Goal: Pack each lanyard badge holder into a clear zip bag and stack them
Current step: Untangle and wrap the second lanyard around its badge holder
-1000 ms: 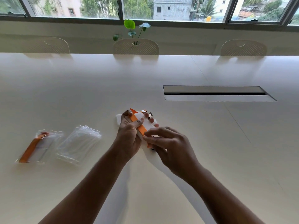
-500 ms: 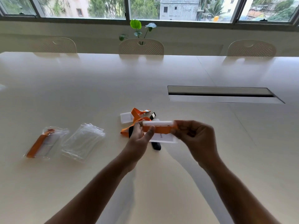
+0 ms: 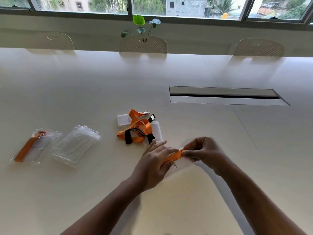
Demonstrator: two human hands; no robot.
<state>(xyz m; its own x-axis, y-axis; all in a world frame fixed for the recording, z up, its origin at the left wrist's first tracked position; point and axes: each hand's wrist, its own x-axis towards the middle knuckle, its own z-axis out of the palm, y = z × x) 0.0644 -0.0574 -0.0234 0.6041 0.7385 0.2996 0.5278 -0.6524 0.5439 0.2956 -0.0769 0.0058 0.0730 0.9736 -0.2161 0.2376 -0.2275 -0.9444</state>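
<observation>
A: What took up most of the view?

B: A pale table, with a long cable slot set into it on the right. Three chairs stood at its far edge, a plant behind the middle one, under the windows.

A: And on the table?

B: At the left lay a packed bag with an orange lanyard inside. Just beside it, to its right, was a stack of empty bags. Near the middle sat a pile of holders, orange and black straps tangled over white cards.

A: Where were the hands?

B: In front of that pile, close together, over a white holder lying on the table. Its orange strap ran between them.

A: How did the fingers lie?

B: The left hand had its fingers stretched nearly straight over the strap, the thumb tucked under by the holder; I couldn't tell whether it truly gripped. The right hand had its fingers curled, pinching the strap's end between thumb and fingertips.
</observation>
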